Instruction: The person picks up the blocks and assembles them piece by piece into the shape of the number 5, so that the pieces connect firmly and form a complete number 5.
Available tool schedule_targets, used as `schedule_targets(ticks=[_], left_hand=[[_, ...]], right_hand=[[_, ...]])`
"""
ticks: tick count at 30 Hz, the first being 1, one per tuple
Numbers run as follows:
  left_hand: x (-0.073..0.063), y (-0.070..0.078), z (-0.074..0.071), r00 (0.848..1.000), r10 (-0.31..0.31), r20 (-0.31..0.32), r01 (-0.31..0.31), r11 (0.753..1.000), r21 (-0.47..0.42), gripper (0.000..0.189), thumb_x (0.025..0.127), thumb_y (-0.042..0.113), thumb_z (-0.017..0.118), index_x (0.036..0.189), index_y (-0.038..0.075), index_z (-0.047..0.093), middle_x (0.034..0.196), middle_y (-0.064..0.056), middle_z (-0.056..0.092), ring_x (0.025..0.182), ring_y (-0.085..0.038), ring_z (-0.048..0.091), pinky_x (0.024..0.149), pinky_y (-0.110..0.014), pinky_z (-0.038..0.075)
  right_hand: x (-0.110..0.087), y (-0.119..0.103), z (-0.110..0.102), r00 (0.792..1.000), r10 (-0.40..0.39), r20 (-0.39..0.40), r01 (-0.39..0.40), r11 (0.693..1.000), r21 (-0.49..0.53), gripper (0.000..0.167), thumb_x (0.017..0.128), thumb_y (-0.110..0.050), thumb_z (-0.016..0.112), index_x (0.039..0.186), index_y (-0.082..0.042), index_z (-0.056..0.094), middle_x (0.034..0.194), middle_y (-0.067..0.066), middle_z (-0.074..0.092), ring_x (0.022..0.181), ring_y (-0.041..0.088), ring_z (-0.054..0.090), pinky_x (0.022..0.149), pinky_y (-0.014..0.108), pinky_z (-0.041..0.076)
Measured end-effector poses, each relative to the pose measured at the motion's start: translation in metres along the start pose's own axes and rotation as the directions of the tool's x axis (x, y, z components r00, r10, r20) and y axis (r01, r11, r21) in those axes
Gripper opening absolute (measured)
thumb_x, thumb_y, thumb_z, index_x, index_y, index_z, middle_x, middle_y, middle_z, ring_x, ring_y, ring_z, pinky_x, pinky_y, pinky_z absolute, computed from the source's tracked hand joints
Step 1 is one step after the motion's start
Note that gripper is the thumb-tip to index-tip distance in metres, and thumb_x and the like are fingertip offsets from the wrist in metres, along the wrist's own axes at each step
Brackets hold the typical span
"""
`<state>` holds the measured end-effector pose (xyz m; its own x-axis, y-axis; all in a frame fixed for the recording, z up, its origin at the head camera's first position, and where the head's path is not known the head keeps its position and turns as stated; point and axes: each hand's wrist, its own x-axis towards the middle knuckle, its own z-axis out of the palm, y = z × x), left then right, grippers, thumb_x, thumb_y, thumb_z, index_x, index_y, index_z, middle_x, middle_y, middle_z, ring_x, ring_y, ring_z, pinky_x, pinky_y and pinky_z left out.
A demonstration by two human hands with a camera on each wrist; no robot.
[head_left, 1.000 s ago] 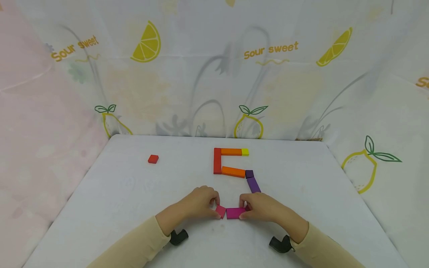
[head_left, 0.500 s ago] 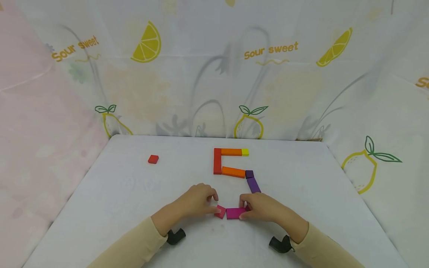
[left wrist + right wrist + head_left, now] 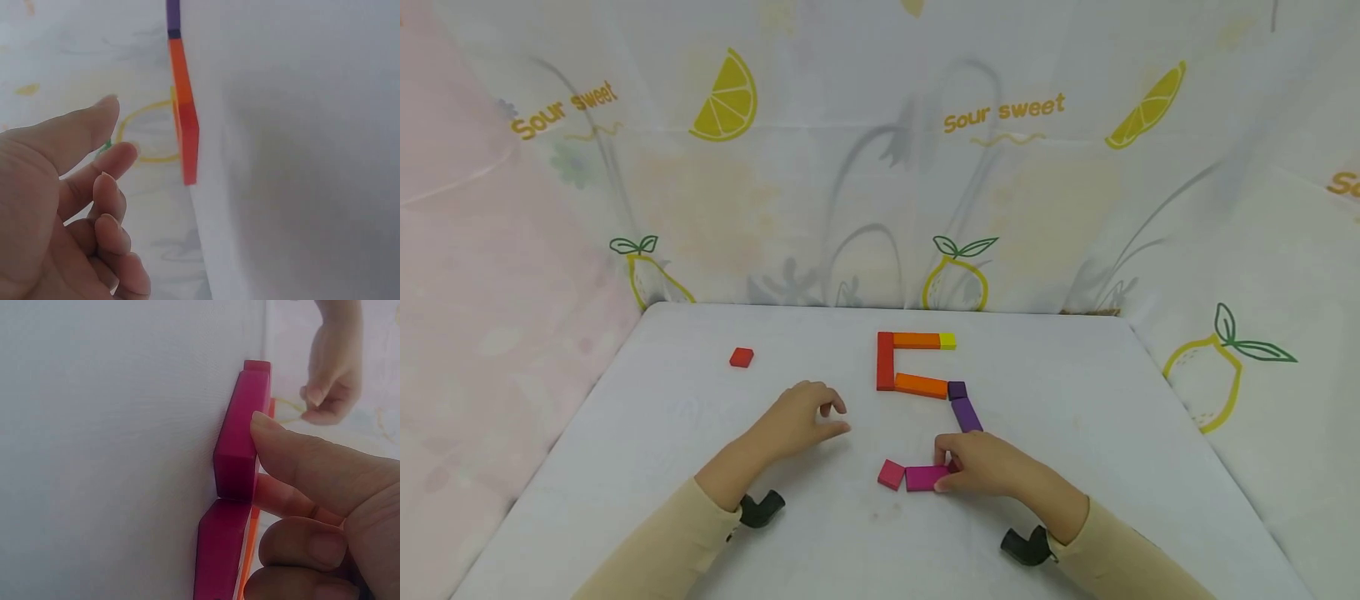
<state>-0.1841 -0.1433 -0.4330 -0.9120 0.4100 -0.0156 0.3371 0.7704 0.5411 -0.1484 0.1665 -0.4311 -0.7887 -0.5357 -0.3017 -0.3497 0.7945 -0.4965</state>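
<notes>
My right hand pinches the magenta block between thumb and fingers; in the right wrist view the thumb lies along that block's edge. A darker magenta block touches its end, mostly covered by the hand in the head view. At the other end sits a small pinkish-red block, turned slightly. My left hand is off to the left above the table, fingers loosely bent and holding nothing. Above the right hand lie a purple block and a small dark purple block.
A long red block, two orange blocks, the upper and the lower, and a small yellow block form a bracket shape farther back. One small red block lies alone at left on the white table.
My left hand has let go of the small pinkish-red block and moved away to the left and back. The right hand stays on the magenta block.
</notes>
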Motion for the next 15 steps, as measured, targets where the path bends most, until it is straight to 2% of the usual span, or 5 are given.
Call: schedule_targets(ticks=[5, 10, 15], left_hand=[[0.000, -0.021, -0.011, 0.995, -0.007, -0.095, 0.013, 0.998, 0.059, 0.021, 0.087, 0.028, 0.080, 0.102, 0.014, 0.073, 0.083, 0.004, 0.054, 0.085, -0.018, 0.050, 0.073, -0.034, 0.044], [0.000, -0.040, -0.023, 0.989, -0.028, -0.147, 0.040, 0.996, 0.079, 0.025, 0.088, 0.027, 0.079, 0.106, 0.010, 0.072, 0.085, 0.001, 0.056, 0.084, -0.020, 0.050, 0.073, -0.035, 0.044], [0.000, -0.057, -0.037, 0.972, -0.064, -0.226, 0.086, 0.992, 0.089, 0.027, 0.088, 0.023, 0.078, 0.109, 0.007, 0.073, 0.086, -0.004, 0.058, 0.077, -0.022, 0.052, 0.072, -0.039, 0.045]], right_hand=[[0.001, 0.000, 0.000, 1.000, 0.000, 0.001, 0.000, 1.000, -0.003, 0.023, 0.084, -0.030, 0.081, 0.092, -0.024, 0.060, 0.069, -0.007, 0.054, 0.066, 0.012, 0.052, 0.060, 0.028, 0.041], [0.001, 0.000, -0.001, 1.000, 0.003, 0.001, -0.003, 1.000, -0.007, 0.023, 0.084, -0.030, 0.081, 0.092, -0.024, 0.060, 0.069, -0.007, 0.054, 0.066, 0.012, 0.052, 0.060, 0.028, 0.041], [0.000, -0.001, -0.001, 1.000, 0.002, 0.003, -0.002, 1.000, 0.001, 0.023, 0.085, -0.030, 0.081, 0.093, -0.023, 0.061, 0.070, -0.007, 0.054, 0.066, 0.011, 0.052, 0.060, 0.028, 0.041]])
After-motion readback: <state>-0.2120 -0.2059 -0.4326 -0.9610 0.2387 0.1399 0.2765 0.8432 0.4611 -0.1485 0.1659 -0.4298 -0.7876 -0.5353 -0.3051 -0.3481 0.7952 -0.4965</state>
